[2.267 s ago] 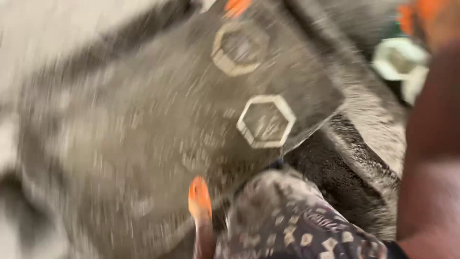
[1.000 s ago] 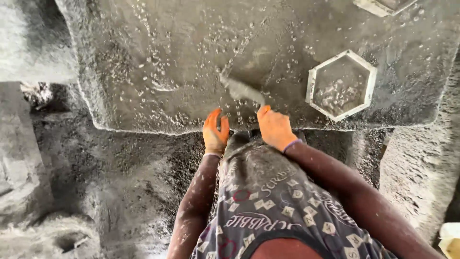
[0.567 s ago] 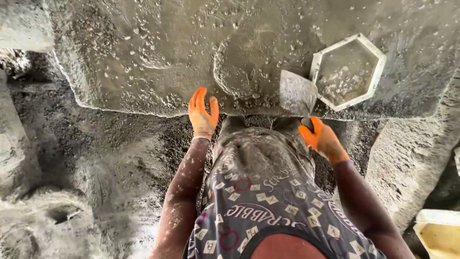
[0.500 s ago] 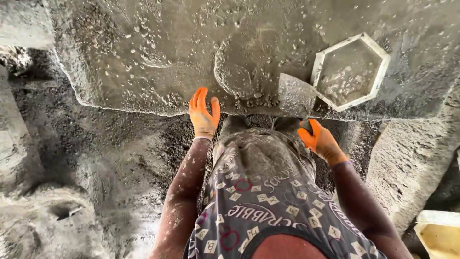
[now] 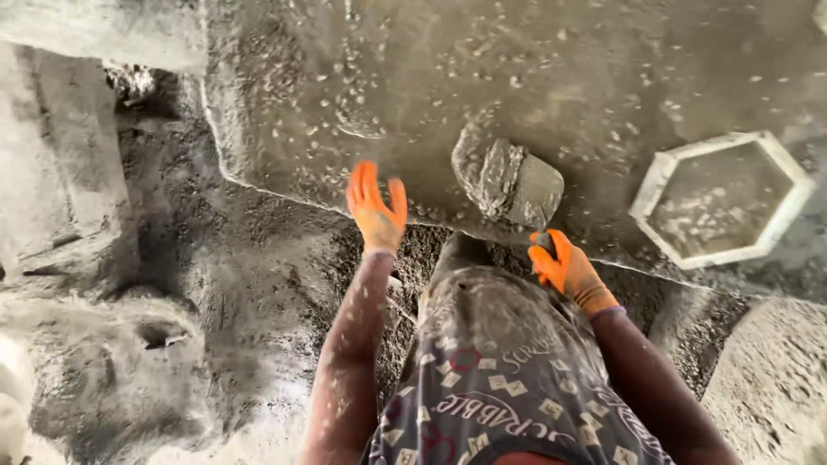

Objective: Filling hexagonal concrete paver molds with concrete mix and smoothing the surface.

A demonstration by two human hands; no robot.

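Trowel (image 5: 508,182) loaded with wet concrete, hexagonal mould (image 5: 722,200) beside

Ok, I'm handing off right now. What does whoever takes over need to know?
Left hand: open, fingers spread, at the near edge of the table, holding nothing.
Right hand: closed on the trowel handle; the blade is over the table, carrying a lump of wet mix.
Mould: hexagonal, flat on the table to the right of the trowel, clear of both hands.
Done: trowel is loaded.
Left: mould holds only a thin scatter of mix and is not yet filled.
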